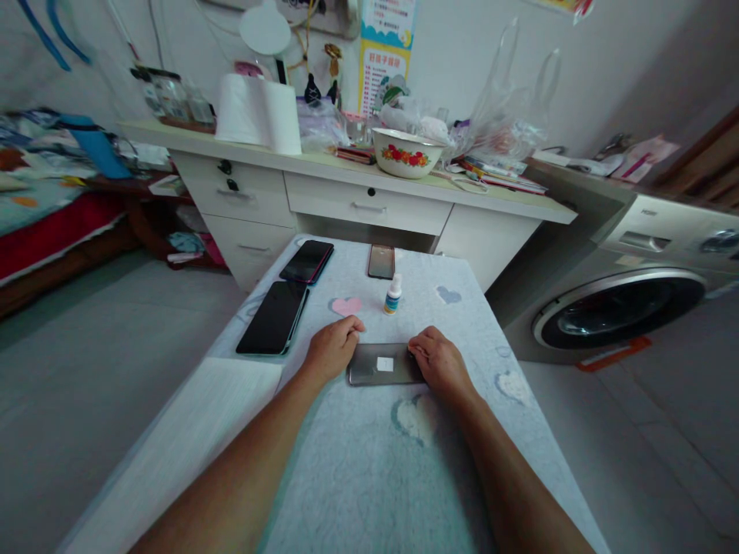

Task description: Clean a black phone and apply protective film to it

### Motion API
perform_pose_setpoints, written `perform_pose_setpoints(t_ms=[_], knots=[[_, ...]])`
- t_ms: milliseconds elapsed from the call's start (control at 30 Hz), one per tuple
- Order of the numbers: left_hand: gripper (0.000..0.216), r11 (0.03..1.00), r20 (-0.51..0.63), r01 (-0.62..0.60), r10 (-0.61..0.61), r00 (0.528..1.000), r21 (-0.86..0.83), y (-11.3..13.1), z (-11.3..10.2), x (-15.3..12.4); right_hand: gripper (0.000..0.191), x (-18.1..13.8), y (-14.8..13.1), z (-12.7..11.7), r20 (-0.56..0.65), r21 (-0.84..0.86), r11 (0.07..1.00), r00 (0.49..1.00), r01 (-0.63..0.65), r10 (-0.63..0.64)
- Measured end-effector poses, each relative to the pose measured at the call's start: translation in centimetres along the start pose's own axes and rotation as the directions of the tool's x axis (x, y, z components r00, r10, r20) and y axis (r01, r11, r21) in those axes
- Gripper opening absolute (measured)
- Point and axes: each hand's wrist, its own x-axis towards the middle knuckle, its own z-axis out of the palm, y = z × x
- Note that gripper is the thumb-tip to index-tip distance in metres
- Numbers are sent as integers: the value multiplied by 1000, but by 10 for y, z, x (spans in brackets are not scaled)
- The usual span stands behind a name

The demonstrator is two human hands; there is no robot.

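A grey see-through phone case (369, 374) with a small white square label (385, 364) lies flat and crosswise on the cloth-covered table. My left hand (335, 348) is closed at its left end, the fingertips pressed together just beyond the far left corner. Whether anything thin is between those fingers I cannot tell. My right hand (442, 360) has its fingers curled onto the right end of the case and covers that corner. Behind the case stands a small white bottle (393, 295) with a blue and yellow label, upright, with neither hand on it.
Two dark-screened devices, a larger tablet (273, 317) and a smaller one (307, 261), lie along the table's left side. A brown-edged phone case (381, 261) rests near the far edge. Beyond stands a white cabinet (369, 201) bearing a flowered bowl (407, 154); a washing machine (623, 261) is at right.
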Motion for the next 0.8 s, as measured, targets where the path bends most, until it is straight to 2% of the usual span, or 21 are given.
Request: perform_pose_setpoints(t_ms=[167, 467, 600, 800], knots=[[20, 1000, -6, -6, 6, 1000, 0, -3, 1, 0, 20, -1, 5, -2, 19, 21, 999, 999, 40, -40], [19, 1000, 6, 21, -21, 1000, -9, -1, 0, 0, 17, -2, 22, -8, -66, -12, 997, 995, -71, 70], [20, 1000, 7, 30, -30, 1000, 2, 0, 0, 0, 16, -3, 25, -10, -66, -35, 992, 991, -122, 120], [20, 1000, 13, 25, -25, 1000, 4, -1, 0, 1, 19, -1, 21, -7, -52, -47, 993, 993, -112, 110]])
